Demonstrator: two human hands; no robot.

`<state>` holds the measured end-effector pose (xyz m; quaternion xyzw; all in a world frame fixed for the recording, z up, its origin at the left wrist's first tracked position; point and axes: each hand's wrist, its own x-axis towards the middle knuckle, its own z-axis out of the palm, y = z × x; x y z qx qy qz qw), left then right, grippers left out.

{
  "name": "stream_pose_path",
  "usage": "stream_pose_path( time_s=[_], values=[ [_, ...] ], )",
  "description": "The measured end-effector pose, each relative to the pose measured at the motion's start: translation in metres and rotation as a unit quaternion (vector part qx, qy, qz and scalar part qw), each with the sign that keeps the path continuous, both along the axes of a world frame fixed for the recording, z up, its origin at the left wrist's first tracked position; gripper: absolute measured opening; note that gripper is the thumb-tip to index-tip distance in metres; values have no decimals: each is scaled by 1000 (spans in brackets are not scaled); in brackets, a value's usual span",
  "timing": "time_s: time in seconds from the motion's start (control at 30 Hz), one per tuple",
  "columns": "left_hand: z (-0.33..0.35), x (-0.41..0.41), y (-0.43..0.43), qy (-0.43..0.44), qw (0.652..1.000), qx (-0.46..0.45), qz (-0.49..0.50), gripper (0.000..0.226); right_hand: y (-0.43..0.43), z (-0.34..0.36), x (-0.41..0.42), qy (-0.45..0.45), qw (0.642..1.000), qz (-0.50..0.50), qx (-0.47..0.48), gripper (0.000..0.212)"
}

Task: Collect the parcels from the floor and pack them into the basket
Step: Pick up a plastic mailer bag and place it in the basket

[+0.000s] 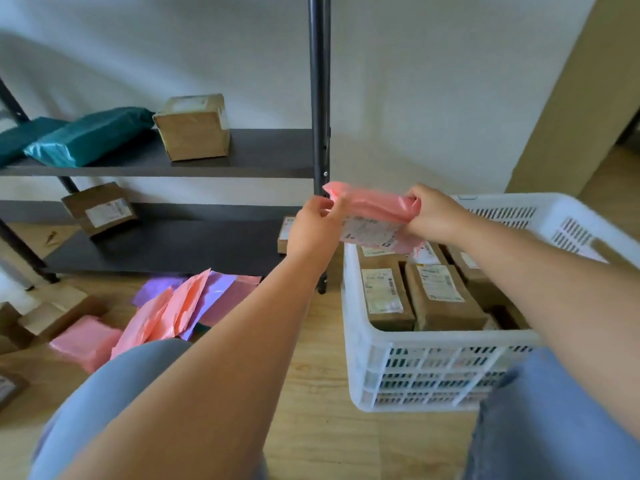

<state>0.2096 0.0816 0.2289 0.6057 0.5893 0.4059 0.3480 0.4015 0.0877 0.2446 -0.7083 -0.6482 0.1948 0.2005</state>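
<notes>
Pink parcel (377,206) — white label, perhaps creased — in both hands' grip: left (311,227), right (435,216)

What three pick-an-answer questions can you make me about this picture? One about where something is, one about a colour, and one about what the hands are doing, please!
1. Where does the white basket stand?
A on the shelf; B on the floor; C on a chair.
2. What colour is the parcel being held?
A pink; B teal; C purple.
3. How is that parcel held?
A by one hand; B by no hand; C by both hands.

Answers:
1 B: its base rests on the wooden boards.
2 A: its wrap is pink, with a white label.
3 C: the left hand pinches one end and the right hand grips the other.
</notes>
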Motion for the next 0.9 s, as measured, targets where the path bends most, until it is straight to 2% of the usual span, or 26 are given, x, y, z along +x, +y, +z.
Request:
stream_pose_path(
  time_s=[0.1, 0.23, 0.4, 0.53, 0.6, 0.7, 0.8, 0.9],
  values=[
    [-10, 15, 9, 11, 998, 7, -62, 44, -5, -6, 20, 41, 998, -17, -43, 64],
    [-26, 36, 22, 25, 995, -13, -96, 41, -11, -17, 43, 64, 993, -28, -95, 44],
    [-50, 66, 13, 16, 994, -71, -86, 52, -16, -28, 73, 217, 958, -74, -171, 47],
    [-68, 86, 7, 0, 984, -122, -127, 51, -23, -33, 87, 267, 936, -78, -216, 38],
    [-72, 93, 5, 3, 979, -137, -153, 48, -24, -38, 91, 291, 927, -85, -223, 40],
    [-78, 101, 5, -11, 978, -134, -159, 40, -24, -46, 99, 263, 930, -85, -241, 45],
    [-79, 105, 10, -12, 979, -131, -157, 43, -21, -53, 107, 217, 937, -78, -261, 55],
    [-80, 113, 17, -6, 979, -124, -161, 44, -18, -58, 111, 218, 940, -61, -256, 59]
  ],
)
